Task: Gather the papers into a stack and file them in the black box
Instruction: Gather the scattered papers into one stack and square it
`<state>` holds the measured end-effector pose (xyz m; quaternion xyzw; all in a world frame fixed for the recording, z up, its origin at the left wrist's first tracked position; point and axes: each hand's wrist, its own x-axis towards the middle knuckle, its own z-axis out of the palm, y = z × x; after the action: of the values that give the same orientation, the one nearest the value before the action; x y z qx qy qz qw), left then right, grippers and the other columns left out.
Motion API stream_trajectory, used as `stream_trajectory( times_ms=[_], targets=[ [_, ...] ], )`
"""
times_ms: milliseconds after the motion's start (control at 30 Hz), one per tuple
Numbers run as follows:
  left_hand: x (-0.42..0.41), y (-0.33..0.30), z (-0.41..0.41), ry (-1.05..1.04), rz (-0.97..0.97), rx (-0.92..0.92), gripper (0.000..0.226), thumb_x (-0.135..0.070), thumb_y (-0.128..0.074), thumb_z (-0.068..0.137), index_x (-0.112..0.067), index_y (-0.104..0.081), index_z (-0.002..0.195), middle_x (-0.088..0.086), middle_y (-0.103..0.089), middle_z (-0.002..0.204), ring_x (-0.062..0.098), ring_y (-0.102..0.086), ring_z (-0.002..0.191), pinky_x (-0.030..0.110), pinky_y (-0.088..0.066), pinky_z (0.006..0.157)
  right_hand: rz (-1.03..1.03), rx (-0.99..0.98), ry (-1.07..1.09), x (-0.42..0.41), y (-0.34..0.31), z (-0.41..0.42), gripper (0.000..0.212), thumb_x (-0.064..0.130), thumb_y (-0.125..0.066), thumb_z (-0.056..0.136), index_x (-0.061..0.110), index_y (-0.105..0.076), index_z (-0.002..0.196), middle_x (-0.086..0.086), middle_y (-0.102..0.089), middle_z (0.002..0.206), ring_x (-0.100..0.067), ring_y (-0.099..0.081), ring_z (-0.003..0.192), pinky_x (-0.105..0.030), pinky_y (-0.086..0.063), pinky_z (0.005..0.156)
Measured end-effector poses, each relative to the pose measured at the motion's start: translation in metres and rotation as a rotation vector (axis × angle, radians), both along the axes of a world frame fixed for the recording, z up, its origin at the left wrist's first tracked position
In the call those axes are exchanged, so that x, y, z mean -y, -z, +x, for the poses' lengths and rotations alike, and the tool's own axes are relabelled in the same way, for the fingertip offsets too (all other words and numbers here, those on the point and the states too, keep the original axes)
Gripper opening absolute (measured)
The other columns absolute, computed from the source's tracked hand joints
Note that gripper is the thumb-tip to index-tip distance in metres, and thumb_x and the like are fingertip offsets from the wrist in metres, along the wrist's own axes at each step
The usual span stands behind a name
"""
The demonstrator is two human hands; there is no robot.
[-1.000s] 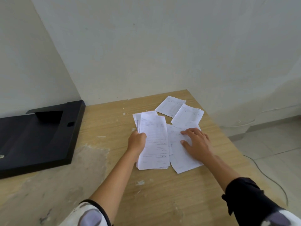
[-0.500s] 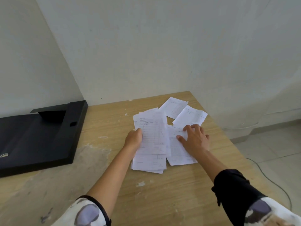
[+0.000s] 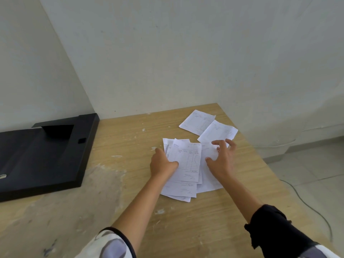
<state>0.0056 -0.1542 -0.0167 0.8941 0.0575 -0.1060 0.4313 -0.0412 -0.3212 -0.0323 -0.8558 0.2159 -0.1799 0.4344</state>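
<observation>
A loose stack of white printed papers (image 3: 188, 164) lies on the wooden table (image 3: 130, 183). My left hand (image 3: 162, 164) grips the stack's left edge, thumb on top. My right hand (image 3: 222, 159) hovers with fingers spread over a single sheet (image 3: 209, 175) just right of the stack. Two more sheets lie farther back: one (image 3: 197, 121) near the wall and one (image 3: 218, 132) overlapping it on the right. The black box (image 3: 42, 155) lies open and flat on the table's left side.
White walls meet in a corner behind the table. The table's right edge drops to a tiled floor (image 3: 307, 174) with a thin cable (image 3: 312, 207) running across it. Pale worn patches mark the tabletop on the left.
My left hand has pulled the stack together and shifted it slightly. My right hand has lifted off the single sheet, with its fingers now spread above it.
</observation>
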Motion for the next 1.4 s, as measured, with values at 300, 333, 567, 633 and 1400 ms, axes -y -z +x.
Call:
stream_trajectory(
  times_ms=[300,333,567,633,1400],
  targets=[
    [0.002,-0.014,0.017,-0.068,-0.475,-0.163,0.031,-0.007,-0.063,0.083,-0.004,-0.059,0.113,0.016,-0.067,0.114,0.033,-0.065,0.099,0.049,-0.054,0.089,0.399,-0.094,0.109,-0.006,-0.021,0.022,0.02,0.029,-0.05,0.091,0.014,-0.057,0.08,0.002,-0.054,0.079,-0.016,-0.05,0.07,-0.025,-0.035,0.053],
    [0.005,-0.017,0.021,-0.04,-0.492,-0.15,0.03,-0.007,-0.061,0.084,-0.005,-0.059,0.114,0.016,-0.067,0.114,0.033,-0.065,0.1,0.049,-0.054,0.09,0.429,-0.103,0.079,-0.005,-0.022,0.025,0.028,0.032,-0.045,0.092,0.014,-0.051,0.071,0.002,-0.05,0.072,-0.015,-0.047,0.064,-0.026,-0.033,0.052],
    [0.045,-0.025,0.066,0.113,-0.424,-0.077,0.03,-0.004,-0.053,0.084,-0.009,-0.059,0.113,0.013,-0.067,0.115,0.031,-0.064,0.104,0.046,-0.053,0.093,0.533,-0.021,0.104,0.006,-0.025,0.054,0.02,0.023,-0.057,0.084,0.016,-0.046,0.099,0.002,-0.054,0.089,-0.013,-0.054,0.078,-0.028,-0.041,0.055],
    [0.057,-0.021,0.083,0.164,-0.296,-0.035,0.03,-0.011,-0.056,0.082,-0.01,-0.06,0.112,0.011,-0.066,0.117,0.03,-0.061,0.108,0.046,-0.051,0.095,0.414,-0.029,0.171,0.014,-0.024,0.063,0.022,0.017,-0.057,0.084,0.014,-0.043,0.1,-0.001,-0.053,0.092,-0.02,-0.055,0.083,-0.029,-0.04,0.057],
    [0.072,-0.001,0.146,0.217,-0.168,-0.014,0.058,-0.012,-0.071,0.075,-0.008,-0.039,0.123,0.01,-0.055,0.125,0.027,-0.056,0.109,0.037,-0.049,0.085,-0.093,-0.087,0.159,0.035,0.011,0.108,0.064,0.031,-0.067,0.08,0.002,-0.036,0.127,-0.013,-0.036,0.135,-0.027,-0.039,0.121,-0.03,-0.034,0.096]
  ],
)
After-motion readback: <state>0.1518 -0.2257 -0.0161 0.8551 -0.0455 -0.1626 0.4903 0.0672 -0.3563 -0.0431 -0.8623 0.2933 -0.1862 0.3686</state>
